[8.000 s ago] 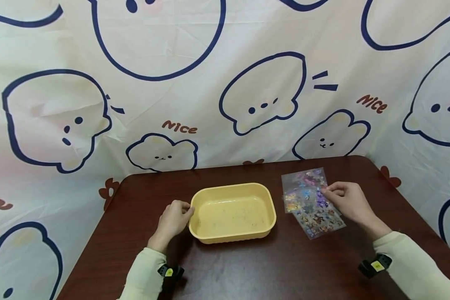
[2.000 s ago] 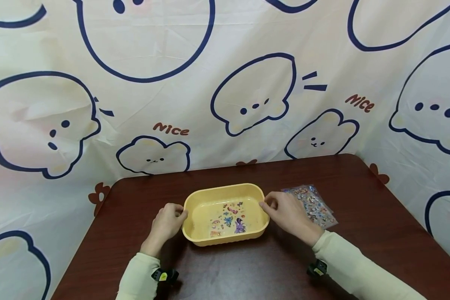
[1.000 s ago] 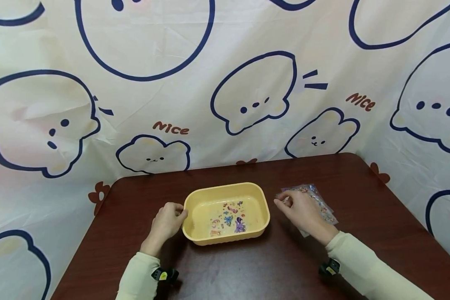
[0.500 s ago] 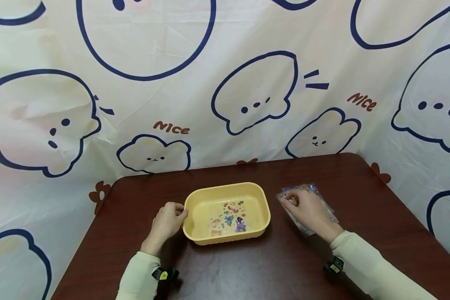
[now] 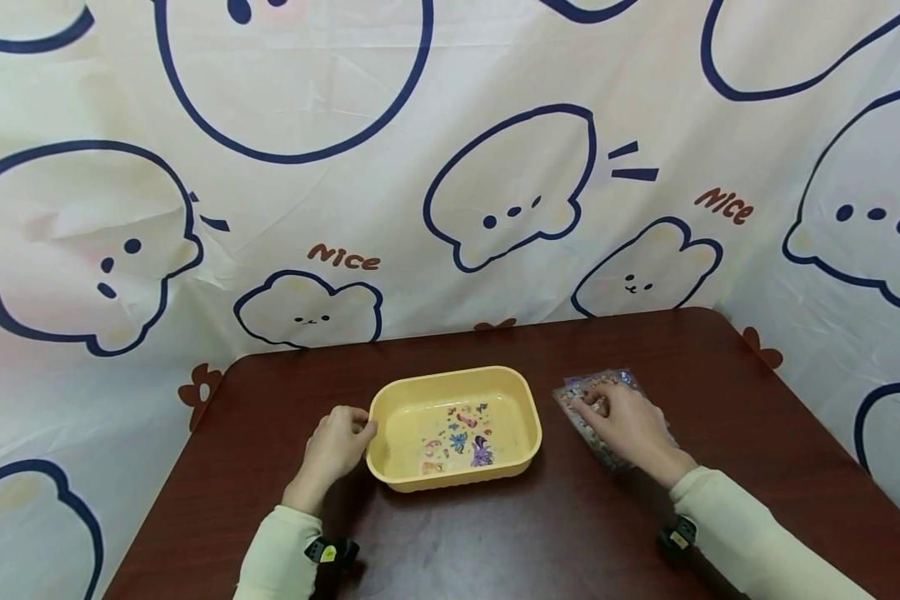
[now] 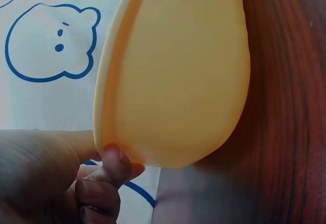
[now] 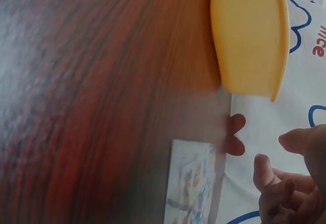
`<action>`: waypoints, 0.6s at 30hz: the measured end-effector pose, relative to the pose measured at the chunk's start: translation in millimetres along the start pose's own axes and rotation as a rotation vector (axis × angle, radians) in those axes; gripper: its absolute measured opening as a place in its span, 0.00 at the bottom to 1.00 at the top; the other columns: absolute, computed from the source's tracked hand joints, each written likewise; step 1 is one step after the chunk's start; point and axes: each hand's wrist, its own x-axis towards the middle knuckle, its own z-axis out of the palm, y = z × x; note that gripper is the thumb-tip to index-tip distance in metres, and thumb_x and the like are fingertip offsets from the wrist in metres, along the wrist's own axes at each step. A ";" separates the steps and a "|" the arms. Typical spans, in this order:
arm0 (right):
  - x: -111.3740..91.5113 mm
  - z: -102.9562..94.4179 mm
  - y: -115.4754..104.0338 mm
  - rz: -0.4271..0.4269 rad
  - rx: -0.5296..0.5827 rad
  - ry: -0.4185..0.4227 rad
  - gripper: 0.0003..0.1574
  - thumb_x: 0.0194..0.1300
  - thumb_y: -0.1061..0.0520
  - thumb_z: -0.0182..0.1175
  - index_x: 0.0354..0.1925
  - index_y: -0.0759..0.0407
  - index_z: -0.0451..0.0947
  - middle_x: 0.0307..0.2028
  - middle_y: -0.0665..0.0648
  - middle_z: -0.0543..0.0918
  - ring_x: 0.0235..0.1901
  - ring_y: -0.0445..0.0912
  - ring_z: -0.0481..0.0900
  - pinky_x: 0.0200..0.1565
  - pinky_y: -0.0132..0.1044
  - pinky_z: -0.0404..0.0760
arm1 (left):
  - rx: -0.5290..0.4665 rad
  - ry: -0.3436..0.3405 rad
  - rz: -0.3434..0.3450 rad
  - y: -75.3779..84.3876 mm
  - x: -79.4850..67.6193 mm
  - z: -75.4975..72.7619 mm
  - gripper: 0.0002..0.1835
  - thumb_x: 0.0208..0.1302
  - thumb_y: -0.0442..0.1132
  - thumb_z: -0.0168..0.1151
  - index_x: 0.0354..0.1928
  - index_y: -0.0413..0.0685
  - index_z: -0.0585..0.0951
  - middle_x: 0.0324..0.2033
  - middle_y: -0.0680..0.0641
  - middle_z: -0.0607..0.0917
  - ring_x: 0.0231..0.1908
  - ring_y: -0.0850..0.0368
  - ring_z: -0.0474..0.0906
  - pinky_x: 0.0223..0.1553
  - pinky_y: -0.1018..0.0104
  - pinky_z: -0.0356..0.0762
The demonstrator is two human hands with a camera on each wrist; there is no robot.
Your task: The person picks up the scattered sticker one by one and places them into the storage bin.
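Note:
A yellow plastic basin [image 5: 412, 417] stands on the table. My left hand [image 5: 336, 450] pinches its left rim, with the thumb and index finger at the edge in the left wrist view. On the basin's floor lies what looks like a clear sheet of colourful stickers [image 5: 457, 442], showing a purple figure and a blue one. To the right, a small pile of clear, densely printed sticker sheets [image 5: 588, 429] lies on the table, partly hidden by my right hand [image 5: 633, 425]. In the right wrist view that hand hovers over the pile, thumb and index finger apart with nothing between.
The dark brown wooden table [image 5: 450, 550] extends around the basin. A white cloth [image 5: 390, 192] with blue cartoon outlines hangs behind and along both sides. Each wrist bears a small black device.
Eight seconds ago my right hand held spread sheets and the basin was bare; later a sheet lies inside. Since then the right hand has left the basin's rim and moved right over the pile.

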 end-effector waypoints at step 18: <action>-2.3 -4.8 23.8 -0.012 -0.062 -0.028 0.19 0.71 0.42 0.60 0.39 0.55 0.83 0.16 0.48 0.75 0.15 0.43 0.68 0.17 0.38 0.63 | 0.002 -0.001 -0.007 1.1 -1.3 -0.7 0.20 0.70 0.43 0.60 0.55 0.36 0.84 0.40 0.42 0.91 0.35 0.56 0.84 0.37 0.55 0.80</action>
